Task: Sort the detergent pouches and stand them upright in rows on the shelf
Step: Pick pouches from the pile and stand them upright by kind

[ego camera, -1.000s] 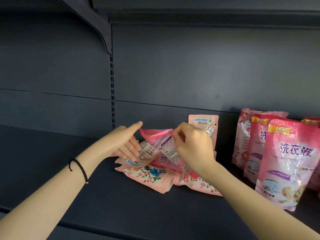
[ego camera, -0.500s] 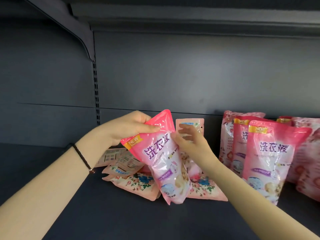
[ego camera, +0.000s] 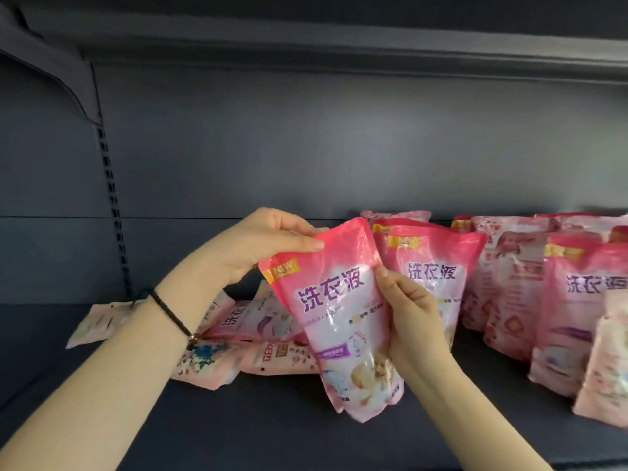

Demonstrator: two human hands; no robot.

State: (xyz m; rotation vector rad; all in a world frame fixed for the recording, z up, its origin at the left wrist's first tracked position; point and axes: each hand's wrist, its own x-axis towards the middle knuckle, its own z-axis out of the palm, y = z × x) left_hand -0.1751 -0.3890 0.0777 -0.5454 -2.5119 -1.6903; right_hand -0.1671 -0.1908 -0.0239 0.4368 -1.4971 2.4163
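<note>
I hold a pink detergent pouch (ego camera: 339,321) with purple lettering upright and a little tilted, above the dark shelf (ego camera: 272,433). My left hand (ego camera: 268,239) pinches its top edge. My right hand (ego camera: 407,311) grips its right side, fingers curled behind it. Behind it stand rows of upright pink pouches (ego camera: 438,266), some of the same kind and some paler ones (ego camera: 509,283). Several pouches lie flat in a loose pile (ego camera: 251,338) to the left, partly hidden by my left forearm.
A pale pouch (ego camera: 98,322) lies flat at the far left of the pile. The shelf's back wall has a slotted upright (ego camera: 112,202) and a bracket (ego camera: 68,83) at the upper left. More upright pouches (ego camera: 605,365) crowd the right edge.
The pouch has come up out of the flat pile and turned front-side towards me, then moved right towards the standing rows. My view has shifted right.
</note>
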